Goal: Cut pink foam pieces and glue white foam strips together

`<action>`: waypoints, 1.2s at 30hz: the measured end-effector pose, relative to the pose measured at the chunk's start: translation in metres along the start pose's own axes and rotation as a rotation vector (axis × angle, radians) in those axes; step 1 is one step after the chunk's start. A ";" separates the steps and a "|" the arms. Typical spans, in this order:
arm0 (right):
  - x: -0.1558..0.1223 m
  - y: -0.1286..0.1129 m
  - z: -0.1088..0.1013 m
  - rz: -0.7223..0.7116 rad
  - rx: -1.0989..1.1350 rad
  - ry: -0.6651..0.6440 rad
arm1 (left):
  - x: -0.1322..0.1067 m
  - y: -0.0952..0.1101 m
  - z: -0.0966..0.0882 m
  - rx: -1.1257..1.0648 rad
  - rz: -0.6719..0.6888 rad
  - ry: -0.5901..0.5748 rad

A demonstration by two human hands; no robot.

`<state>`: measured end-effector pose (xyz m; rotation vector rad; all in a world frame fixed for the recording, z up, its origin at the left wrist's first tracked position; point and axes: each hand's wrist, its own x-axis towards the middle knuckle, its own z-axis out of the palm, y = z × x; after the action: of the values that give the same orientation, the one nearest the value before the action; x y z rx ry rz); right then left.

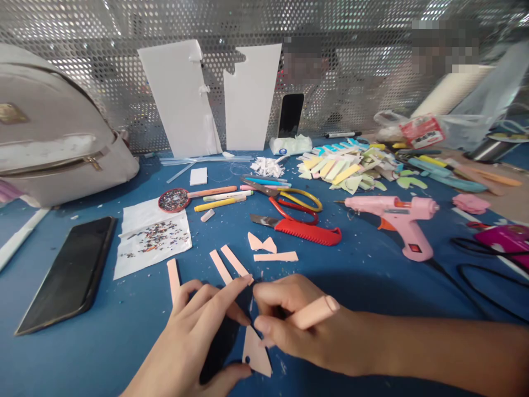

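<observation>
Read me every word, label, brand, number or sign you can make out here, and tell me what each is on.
Nothing reads with certainty.
Red-and-white packet: print too blurred.
White soft packet: round blue mark, too small.
Backpack badge: too blurred.
Blue cut-outs: letter-like shapes, no sure reading.
White pen: marks too small.
Peach cut piece: no writing visible.

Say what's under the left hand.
Pale pink strips lie on the blue table, partly hidden behind the fingers of the left hand. Their covered parts can't be seen, nor can anything directly beneath the palm.
</observation>
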<state>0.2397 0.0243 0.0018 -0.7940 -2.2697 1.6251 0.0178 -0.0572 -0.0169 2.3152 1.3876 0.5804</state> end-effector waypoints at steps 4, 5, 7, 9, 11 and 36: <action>0.001 0.000 0.000 0.004 0.027 0.006 | 0.000 -0.001 0.000 -0.003 0.014 0.012; 0.001 0.000 0.000 0.006 0.030 0.020 | 0.000 -0.001 0.000 -0.003 0.015 0.013; 0.001 0.000 0.000 -0.006 0.041 0.005 | 0.000 -0.001 0.000 -0.001 0.009 0.006; 0.001 0.001 0.001 -0.009 0.054 -0.013 | 0.001 0.000 0.000 0.003 0.002 -0.002; 0.000 0.001 0.001 0.007 0.051 0.015 | 0.001 0.001 -0.001 0.012 0.002 -0.005; 0.000 -0.001 0.001 0.015 0.019 -0.030 | 0.001 0.002 0.000 -0.081 -0.006 0.001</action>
<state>0.2390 0.0234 0.0024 -0.7892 -2.2703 1.6731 0.0195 -0.0575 -0.0164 2.2473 1.3454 0.6239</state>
